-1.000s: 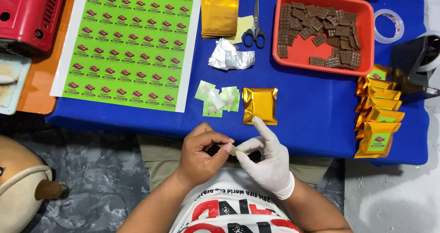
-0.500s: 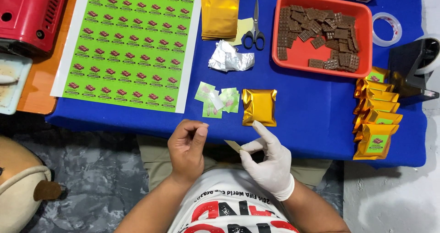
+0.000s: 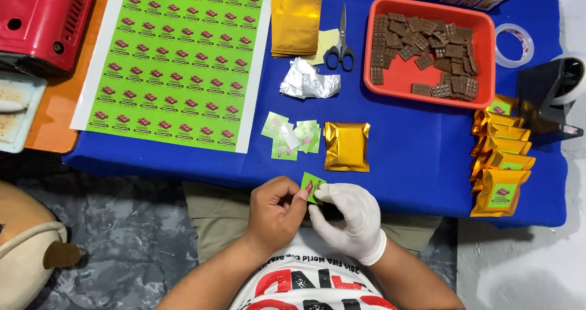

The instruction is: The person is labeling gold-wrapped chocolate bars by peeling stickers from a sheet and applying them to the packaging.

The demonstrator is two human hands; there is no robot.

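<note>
Sticker [image 3: 313,187], small green label, is pinched betw. both hands just off the blue table [image 3: 415,163] edge: bare left hand [image 3: 278,209] at its 9 o'clock, gloved right hand [image 3: 351,215] at 3. Step looks like peeling backing. Next: press it square on gold pouch [image 3: 347,146] at 12 o'clock, w/ no creases.

A low table covered in a bright blue cloth [image 3: 415,163] is standing on a mottled grey stone-patterned floor [image 3: 134,224]. Even, bright light is falling across it, and an orange wooden surface [image 3: 55,115] is showing at the left edge.
</note>
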